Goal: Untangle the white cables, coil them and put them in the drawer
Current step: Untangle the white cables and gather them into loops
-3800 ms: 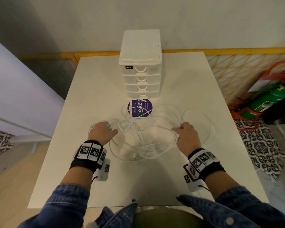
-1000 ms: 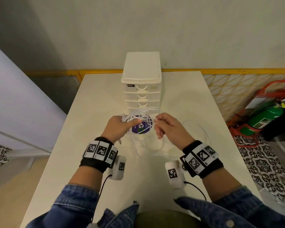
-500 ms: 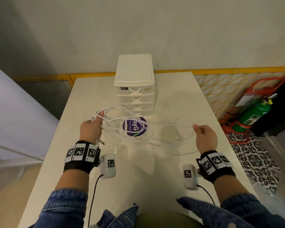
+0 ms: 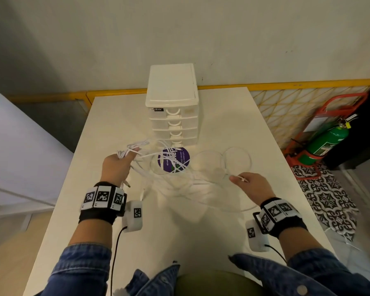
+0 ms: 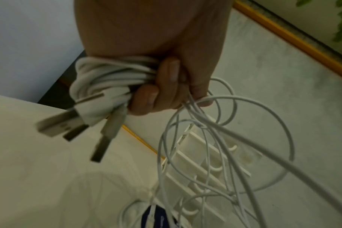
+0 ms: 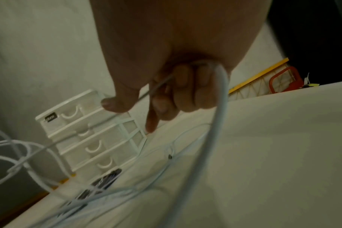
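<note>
A: Where do the white cables [image 4: 171, 165] sit?

B: Mostly in a loose tangle on the table [image 4: 179, 227], at about twelve o'clock from the person, over a purple round sticker [image 4: 181, 155] and just in front of the drawer unit [image 4: 173, 116]. The left hand [image 4: 115, 167], at ten o'clock, is clenched round a bunch of cable ends; in the left wrist view several USB plugs [image 5: 68, 128] stick out of that fist.

A: And the right hand [image 4: 252, 184]?

B: At two o'clock, pinching one strand between thumb and fingers, with the strand running across to the tangle.

A: What could go wrong?

B: I'd judge that pulling the hands wider apart may tighten the crossings into a knot rather than free them, since several loops overlap near the sticker. A taut strand could also drag the whole heap, or tug the light drawer unit if a loop catches on a handle.

A: Anything else?

B: The thin strand may slip from the pinch. The drawers all look closed, so one must be opened before anything goes in.
</note>
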`<state>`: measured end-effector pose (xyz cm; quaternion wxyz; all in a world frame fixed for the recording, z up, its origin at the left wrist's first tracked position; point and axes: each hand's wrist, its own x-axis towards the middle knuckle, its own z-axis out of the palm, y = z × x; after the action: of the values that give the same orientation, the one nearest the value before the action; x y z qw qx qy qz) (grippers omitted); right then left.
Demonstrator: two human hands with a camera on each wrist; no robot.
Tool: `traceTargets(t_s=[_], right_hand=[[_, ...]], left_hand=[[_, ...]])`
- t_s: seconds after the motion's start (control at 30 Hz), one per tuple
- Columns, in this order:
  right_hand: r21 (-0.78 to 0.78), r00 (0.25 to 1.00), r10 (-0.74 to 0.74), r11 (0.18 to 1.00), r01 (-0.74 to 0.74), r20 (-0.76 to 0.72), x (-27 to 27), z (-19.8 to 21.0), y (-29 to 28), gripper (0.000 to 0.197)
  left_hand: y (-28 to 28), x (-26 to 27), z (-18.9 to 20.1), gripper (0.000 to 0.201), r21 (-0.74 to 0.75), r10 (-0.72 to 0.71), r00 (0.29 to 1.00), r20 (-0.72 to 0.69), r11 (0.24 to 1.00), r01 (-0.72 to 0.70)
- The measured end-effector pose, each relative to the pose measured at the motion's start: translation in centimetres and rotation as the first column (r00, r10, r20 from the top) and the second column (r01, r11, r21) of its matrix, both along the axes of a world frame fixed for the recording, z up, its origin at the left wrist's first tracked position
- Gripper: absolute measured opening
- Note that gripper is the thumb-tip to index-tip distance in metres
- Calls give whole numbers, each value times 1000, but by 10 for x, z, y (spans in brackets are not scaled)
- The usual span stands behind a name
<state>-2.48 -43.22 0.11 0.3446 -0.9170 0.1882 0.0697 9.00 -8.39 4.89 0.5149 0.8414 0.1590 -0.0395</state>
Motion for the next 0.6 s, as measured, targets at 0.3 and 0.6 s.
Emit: traceTargets(t_s=[0.3,0.6], right_hand=[[476,925,329,855,-206,-191,-13,0,32,52],[307,986,158,942,-134,-55,9,-8,60,44]], left_hand=[[-3,-11,-18,58,191,-43,999,-11,981,45],[-1,-20,-27,53,360,-141,984,-110,917,171]])
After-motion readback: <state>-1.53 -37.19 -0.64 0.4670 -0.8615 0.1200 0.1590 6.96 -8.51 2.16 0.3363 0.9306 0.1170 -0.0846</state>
